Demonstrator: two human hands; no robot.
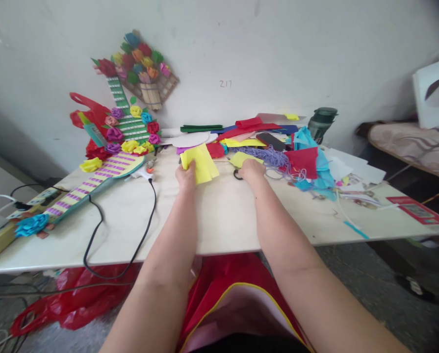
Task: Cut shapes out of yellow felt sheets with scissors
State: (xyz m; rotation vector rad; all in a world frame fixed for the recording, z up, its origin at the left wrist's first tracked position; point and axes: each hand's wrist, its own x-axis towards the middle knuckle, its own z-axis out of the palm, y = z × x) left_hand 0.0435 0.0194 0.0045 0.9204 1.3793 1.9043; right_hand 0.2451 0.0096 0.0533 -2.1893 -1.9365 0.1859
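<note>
My left hand point(186, 176) is closed on a folded sheet of yellow paper point(200, 163), lifting it just above the white table point(219, 220). My right hand point(251, 170) rests knuckles-up on the table beside a second yellow piece point(241, 159), its fingers curled over black scissor handles point(237, 174). The scissor blades are hidden under the hand. Purple yarn point(274, 157) lies just right of that hand.
Red, blue and turquoise paper scraps point(307, 164) pile at the back right. A paper-flower craft point(127, 132) leans on the wall at left. A black cable point(94, 230) loops across the left. A dark green bottle point(321, 122) stands at the back.
</note>
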